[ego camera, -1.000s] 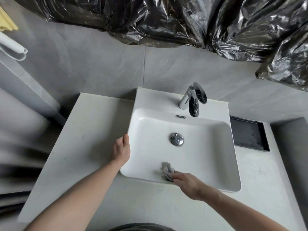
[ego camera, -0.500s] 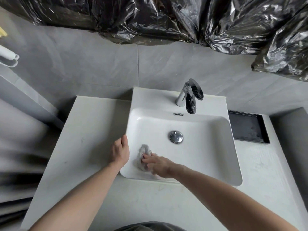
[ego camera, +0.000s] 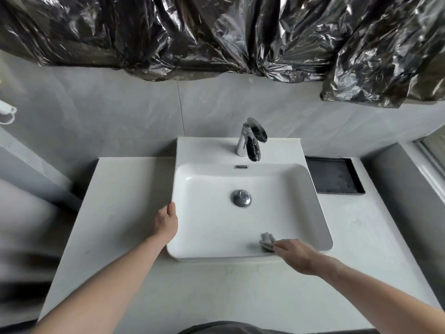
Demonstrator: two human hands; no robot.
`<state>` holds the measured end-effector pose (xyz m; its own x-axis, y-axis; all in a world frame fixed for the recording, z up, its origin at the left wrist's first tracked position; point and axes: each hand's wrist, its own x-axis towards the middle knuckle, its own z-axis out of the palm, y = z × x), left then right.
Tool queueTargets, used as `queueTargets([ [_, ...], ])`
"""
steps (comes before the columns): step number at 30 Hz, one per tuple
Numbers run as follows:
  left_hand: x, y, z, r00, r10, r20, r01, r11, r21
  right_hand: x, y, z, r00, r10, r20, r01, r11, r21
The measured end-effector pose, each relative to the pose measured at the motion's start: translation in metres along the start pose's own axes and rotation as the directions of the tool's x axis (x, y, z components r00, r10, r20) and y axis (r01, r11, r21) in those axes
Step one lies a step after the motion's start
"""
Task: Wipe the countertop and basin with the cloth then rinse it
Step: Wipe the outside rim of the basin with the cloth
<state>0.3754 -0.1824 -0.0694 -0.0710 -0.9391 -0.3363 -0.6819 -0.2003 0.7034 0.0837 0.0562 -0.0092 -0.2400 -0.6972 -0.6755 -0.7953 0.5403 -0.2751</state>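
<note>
Cloth [ego camera: 267, 241], grey and crumpled, lies against the inner front wall of the white basin [ego camera: 310, 201], at about five o'clock from the drain plug [ego camera: 241, 198]; the right hand [ego camera: 295, 254] presses it there with fingers stretched out nearly straight over the near rim, the fingertips on the cloth's edge; the left hand [ego camera: 166, 222] rests on the basin's left rim at about eight o'clock from the drain, thumb on top of the edge, the other fingers hidden behind the rim, so whether they curl is not clear; the chrome tap [ego camera: 250, 141] stands at twelve o'clock on the basin's back ledge; a dark tray [ego camera: 334, 175] sits on the pale counter [ego camera: 125, 208] at two o'clock, just beside the basin; crinkled black plastic sheeting [ego camera: 216, 34] hangs across the wall above.
</note>
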Motion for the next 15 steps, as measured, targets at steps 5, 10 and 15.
queueTargets([
  [5,-0.007,-0.001,-0.007,0.999,0.02,0.045,-0.023,0.998,0.061,-0.008,-0.044,0.016,0.995,-0.085,-0.045,0.083,0.996,-0.041],
  [10,-0.02,-0.003,-0.016,0.995,0.041,0.095,-0.06,0.976,0.207,0.002,-0.119,0.043,0.966,-0.252,-0.05,0.254,0.966,0.051],
  [15,-0.033,-0.014,-0.021,0.988,0.088,0.127,-0.118,0.959,0.256,-0.003,-0.157,0.059,0.951,-0.289,-0.113,0.297,0.953,0.059],
])
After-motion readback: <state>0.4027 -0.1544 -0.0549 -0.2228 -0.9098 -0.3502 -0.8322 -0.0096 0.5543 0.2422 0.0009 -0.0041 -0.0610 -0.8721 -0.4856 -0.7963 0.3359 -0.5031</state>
